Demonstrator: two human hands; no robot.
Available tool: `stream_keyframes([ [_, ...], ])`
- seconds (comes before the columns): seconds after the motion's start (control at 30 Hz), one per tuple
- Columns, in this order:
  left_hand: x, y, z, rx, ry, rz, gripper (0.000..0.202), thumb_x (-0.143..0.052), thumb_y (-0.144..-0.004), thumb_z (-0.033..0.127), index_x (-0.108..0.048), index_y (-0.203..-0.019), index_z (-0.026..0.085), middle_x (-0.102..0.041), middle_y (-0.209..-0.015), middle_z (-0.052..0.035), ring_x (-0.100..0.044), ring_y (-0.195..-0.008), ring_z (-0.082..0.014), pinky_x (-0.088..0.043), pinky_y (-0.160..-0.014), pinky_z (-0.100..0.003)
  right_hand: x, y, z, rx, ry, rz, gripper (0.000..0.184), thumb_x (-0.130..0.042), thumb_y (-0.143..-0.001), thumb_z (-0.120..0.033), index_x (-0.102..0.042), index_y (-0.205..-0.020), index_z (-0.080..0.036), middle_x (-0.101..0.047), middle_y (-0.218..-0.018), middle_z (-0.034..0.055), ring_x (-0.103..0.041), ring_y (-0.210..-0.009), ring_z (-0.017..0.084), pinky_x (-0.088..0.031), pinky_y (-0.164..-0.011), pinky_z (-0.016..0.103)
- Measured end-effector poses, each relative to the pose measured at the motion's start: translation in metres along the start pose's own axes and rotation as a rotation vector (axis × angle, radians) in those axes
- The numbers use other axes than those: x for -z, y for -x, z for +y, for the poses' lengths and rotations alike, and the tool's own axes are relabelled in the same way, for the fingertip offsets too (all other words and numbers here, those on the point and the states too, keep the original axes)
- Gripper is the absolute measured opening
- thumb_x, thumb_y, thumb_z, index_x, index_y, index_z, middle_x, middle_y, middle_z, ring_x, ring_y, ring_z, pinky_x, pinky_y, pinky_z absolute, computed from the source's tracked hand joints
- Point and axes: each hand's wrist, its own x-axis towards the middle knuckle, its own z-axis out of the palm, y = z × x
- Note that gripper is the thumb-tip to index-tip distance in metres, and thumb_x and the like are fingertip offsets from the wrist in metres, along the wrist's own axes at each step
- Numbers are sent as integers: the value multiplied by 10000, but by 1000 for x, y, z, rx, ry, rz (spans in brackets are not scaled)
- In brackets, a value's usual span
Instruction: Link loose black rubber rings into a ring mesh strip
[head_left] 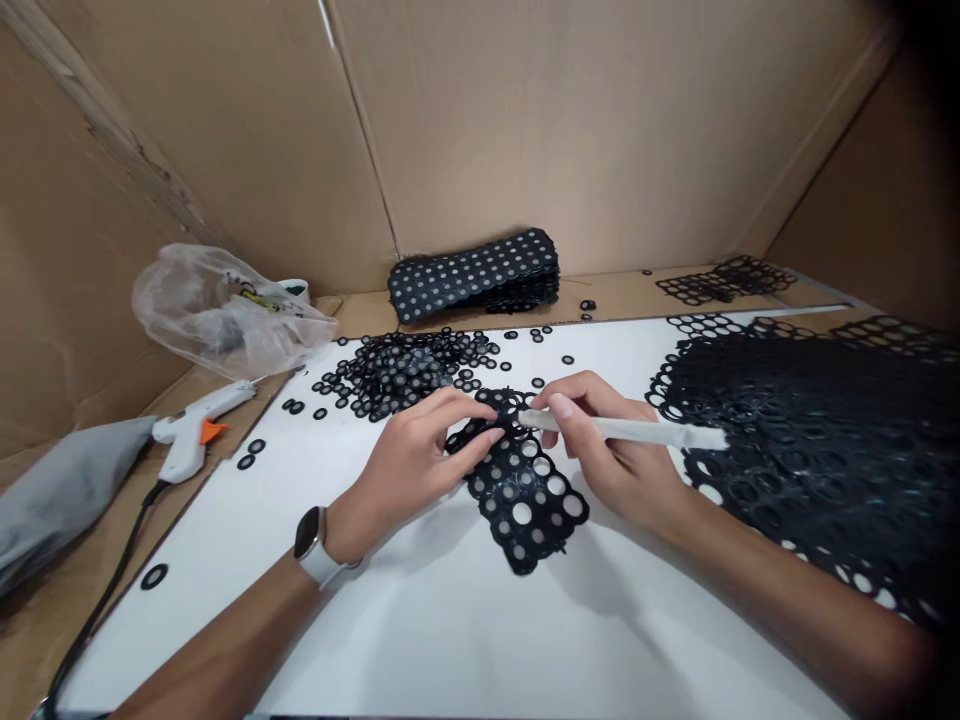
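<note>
A small panel of black rings [525,490] joined edge to edge slants over the white board, some openings showing white and others grey. My left hand [424,445], a watch on its wrist, pinches the panel's upper left part between thumb and fingers. In my right hand [611,440] is a slim white stick [637,431], held like a pen with its blunt wrapped-looking end pointing right. The stick's other tip meets the panel's top near my left fingertips; whether it touches a ring there I cannot tell. Loose black rings [405,365] lie heaped just beyond my left hand.
At left, a white glue gun [187,430] with an orange trigger trails a black cord, beside a grey pouch [67,490] and a clear plastic bag [225,310]. A folded dotted black piece [476,275] rests against the cardboard wall. Large black ring mesh [817,450] covers the right side.
</note>
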Motion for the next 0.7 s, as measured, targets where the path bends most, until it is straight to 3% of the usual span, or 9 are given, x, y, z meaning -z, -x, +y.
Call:
stream_keyframes([
  [0.2, 0, 0, 1, -3, -2, 1, 152, -742, -1044, 287, -777, -1190, 259, -759, -1143, -31, -663, -858, -131, -487, -637, -236, -3, 0, 6, 22, 23, 0, 171, -537, -1157, -349, -660, -1102, -244, -691, -852, -6, -637, -698, 133, -445, -641, 288],
  [0.7, -1, 1, 1, -6, 16, -14, 168, -741, -1045, 291, -779, -1208, 265, -774, -1155, -19, -672, -863, -124, -506, -668, -240, -4, -1, 7, -23, 20, -45, 135, -558, -1147, -371, -632, -1158, -258, -710, -856, -10, -686, -701, 141, -462, -635, 266],
])
